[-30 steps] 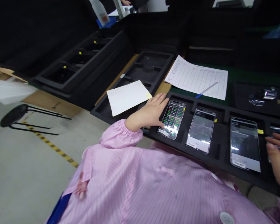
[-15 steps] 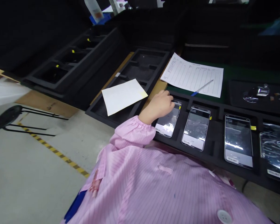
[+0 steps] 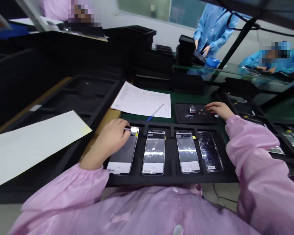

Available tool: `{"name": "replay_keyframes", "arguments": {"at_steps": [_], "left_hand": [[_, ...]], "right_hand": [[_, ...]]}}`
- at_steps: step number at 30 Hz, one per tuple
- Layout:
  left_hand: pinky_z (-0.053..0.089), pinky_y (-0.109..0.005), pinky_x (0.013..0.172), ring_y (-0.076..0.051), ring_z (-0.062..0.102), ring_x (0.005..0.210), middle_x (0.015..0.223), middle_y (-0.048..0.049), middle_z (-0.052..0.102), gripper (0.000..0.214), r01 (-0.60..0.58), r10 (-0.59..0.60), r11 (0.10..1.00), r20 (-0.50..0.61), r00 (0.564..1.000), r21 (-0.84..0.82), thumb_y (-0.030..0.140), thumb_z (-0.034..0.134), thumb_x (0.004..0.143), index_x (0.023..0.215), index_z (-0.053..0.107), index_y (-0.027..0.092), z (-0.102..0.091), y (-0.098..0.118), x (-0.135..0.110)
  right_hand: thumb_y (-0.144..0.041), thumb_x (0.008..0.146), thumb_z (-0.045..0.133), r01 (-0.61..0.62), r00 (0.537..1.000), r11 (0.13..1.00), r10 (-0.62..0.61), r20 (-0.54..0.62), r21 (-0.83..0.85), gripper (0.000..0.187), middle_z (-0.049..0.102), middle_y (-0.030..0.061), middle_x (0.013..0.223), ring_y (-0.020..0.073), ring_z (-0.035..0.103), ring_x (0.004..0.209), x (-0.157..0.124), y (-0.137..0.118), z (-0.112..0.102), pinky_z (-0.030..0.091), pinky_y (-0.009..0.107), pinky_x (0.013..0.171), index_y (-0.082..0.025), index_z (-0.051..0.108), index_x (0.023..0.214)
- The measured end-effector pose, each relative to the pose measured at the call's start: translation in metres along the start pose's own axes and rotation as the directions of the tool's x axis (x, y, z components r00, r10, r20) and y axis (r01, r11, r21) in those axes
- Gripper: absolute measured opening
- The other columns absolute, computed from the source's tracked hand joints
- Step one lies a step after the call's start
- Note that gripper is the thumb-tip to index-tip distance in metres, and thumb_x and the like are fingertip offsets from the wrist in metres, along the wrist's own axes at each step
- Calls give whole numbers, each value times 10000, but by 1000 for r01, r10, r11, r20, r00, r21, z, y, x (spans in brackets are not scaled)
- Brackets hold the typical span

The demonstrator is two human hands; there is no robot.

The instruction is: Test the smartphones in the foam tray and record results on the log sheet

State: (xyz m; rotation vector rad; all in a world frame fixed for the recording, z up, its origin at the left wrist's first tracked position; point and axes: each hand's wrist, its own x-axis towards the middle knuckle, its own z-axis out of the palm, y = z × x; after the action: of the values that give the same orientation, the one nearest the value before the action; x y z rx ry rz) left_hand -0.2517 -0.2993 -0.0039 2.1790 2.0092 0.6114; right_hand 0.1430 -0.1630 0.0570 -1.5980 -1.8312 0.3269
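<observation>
My open right hand [image 3: 219, 110] has moved to the far flat black mat [image 3: 183, 114], beside tiny parts [image 3: 201, 112]; my left hand [image 3: 112, 138] pinches a small silver piece [image 3: 131, 129] against the leftmost glass-fronted smartphone [image 3: 121, 156].

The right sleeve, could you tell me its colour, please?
Pale pink cloth sleeve, seen in head view.

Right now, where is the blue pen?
In the head view, the blue pen lies across the lower edge of the printed sheet, just above the black foam tray, up and right of the left hand.
</observation>
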Motion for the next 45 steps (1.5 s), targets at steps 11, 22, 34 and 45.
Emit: {"name": "replay_keyframes", "arguments": {"at_steps": [11,22,34,45], "left_hand": [[611,-459,835,-281,728,910,1092,-70,747,333,439,-61,505,477,877,-743,369,765,741,1054,686,289,-22,-6,-51],[498,-447,1058,-261,633,1194,1314,-121,647,486,315,-114,355,294,949,-880,352,722,819,1248,556,193,-20,31,-62],[459,-502,1057,-331,584,1241,1294,-163,632,404,378,-346,868,154,926,-323,233,581,861,1256,584,146,-9,22,-71],[432,-518,1082,-352,521,1319,1411,-247,529,656,244,-206,905,145,968,-347,221,499,905,1522,331,74,61,113,-63]], "right_hand": [[-383,977,623,-189,977,982,185,106,25,329,639,73,1169,210,657,967,-2,13,21,589,385,825,-145,621,1205],[-432,748,805,-179,963,885,69,259,431,309,637,30,756,133,603,652,-47,-10,1,513,250,609,-190,623,809],[-455,613,924,-644,756,465,271,596,607,477,685,41,904,150,637,782,-154,-59,-6,600,200,676,-257,769,1019],[-415,666,915,-649,761,230,171,626,725,307,674,12,751,115,643,673,-173,-57,35,571,181,565,-190,718,730]]}}
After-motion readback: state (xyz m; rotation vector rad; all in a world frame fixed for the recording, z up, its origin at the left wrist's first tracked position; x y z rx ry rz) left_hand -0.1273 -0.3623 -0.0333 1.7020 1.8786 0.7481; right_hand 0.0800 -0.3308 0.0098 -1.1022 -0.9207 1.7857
